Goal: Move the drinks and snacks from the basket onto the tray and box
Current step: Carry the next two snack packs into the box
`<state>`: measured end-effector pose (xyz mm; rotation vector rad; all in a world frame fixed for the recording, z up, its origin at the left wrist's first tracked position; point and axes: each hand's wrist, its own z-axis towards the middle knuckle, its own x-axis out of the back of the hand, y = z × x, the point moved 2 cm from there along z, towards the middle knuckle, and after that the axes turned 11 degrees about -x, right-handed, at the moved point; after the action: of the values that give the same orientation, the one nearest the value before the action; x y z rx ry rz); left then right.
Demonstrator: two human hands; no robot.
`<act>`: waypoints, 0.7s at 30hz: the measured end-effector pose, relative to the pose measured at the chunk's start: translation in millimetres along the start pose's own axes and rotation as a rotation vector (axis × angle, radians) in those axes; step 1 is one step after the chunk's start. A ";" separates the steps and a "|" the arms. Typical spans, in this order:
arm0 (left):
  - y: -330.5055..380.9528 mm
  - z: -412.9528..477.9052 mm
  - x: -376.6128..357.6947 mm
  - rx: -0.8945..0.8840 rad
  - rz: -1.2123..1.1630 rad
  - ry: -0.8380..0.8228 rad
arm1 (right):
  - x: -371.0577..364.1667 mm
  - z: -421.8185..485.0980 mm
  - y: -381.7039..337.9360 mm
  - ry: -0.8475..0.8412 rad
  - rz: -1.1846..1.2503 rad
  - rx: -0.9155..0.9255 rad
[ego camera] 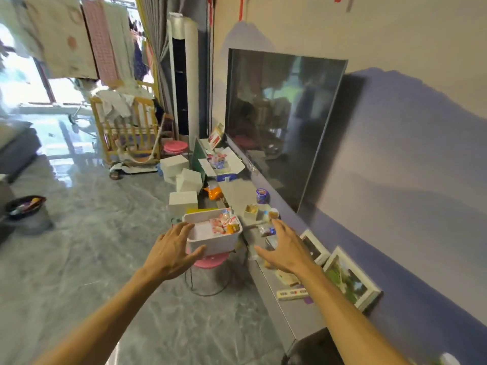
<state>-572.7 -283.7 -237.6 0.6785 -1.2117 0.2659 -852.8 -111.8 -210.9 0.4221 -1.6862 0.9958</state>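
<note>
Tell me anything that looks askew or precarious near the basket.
The white basket sits on a small pink stool and overhangs its seat on both sides, so it looks easy to tip. Behind it, white boxes lie tumbled at odd angles on the floor. Nothing looks spilled.

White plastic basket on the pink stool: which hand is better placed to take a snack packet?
Probably the left hand: open at the left rim of the white plastic basket, close to the pink snack packets. The open right hand hangs over the grey cabinet.
</note>
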 end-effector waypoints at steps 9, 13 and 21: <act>-92.8 126.4 -12.3 0.124 0.002 -0.055 | -42.9 179.2 -54.3 -0.059 0.016 0.032; -132.9 197.3 -19.6 0.156 -0.013 -0.063 | -55.4 267.5 -65.2 -0.110 -0.011 0.008; -195.3 306.1 -73.6 0.216 -0.111 -0.158 | -111.7 391.0 -66.2 -0.268 -0.050 -0.065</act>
<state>-730.3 -610.2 -314.5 0.9663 -1.3016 0.2562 -1007.2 -479.9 -313.0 0.5716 -1.9320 0.8745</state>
